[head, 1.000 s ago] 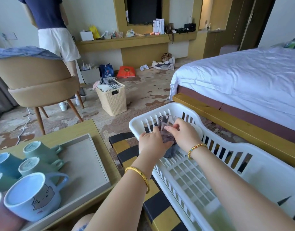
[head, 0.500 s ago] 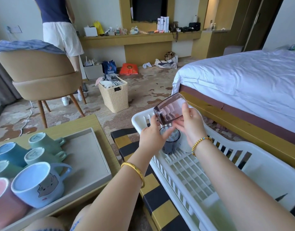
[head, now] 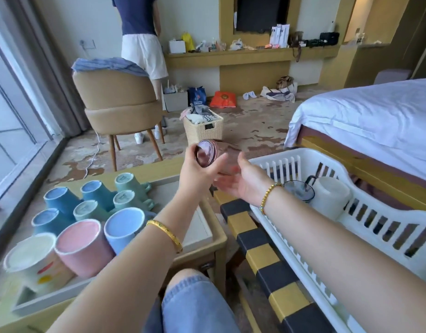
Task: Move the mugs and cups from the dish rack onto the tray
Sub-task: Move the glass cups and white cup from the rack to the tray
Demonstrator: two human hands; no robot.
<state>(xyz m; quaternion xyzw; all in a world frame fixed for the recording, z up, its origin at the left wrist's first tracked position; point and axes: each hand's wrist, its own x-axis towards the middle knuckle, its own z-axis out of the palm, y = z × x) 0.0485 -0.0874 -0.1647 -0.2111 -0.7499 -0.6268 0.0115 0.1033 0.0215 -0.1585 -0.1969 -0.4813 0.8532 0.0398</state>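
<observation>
My left hand (head: 198,171) grips a purple-tinted glass cup (head: 207,153), tipped on its side with its base toward me, above the tray's far right corner. Just right of the cup, my right hand (head: 240,180) is open, palm up, fingers loose, holding nothing. The grey tray (head: 202,227) on the low wooden table carries several upturned mugs: blue (head: 124,228), pink (head: 81,246), cream (head: 31,258), teal (head: 125,182). The white plastic dish rack (head: 375,227) at right holds a dark glass cup (head: 298,189) and a white mug (head: 329,197).
A black-and-yellow striped stool (head: 262,258) supports the rack. A bed (head: 370,116) lies behind it. A tan chair (head: 118,104), a wicker basket (head: 203,127) and a standing person (head: 141,37) are across the floor. My knee in jeans (head: 192,301) is below.
The purple cup was lifted out of the rack by both hands, then passed leftward into my left hand. My right hand let go and opened. The view swung left toward the tray.
</observation>
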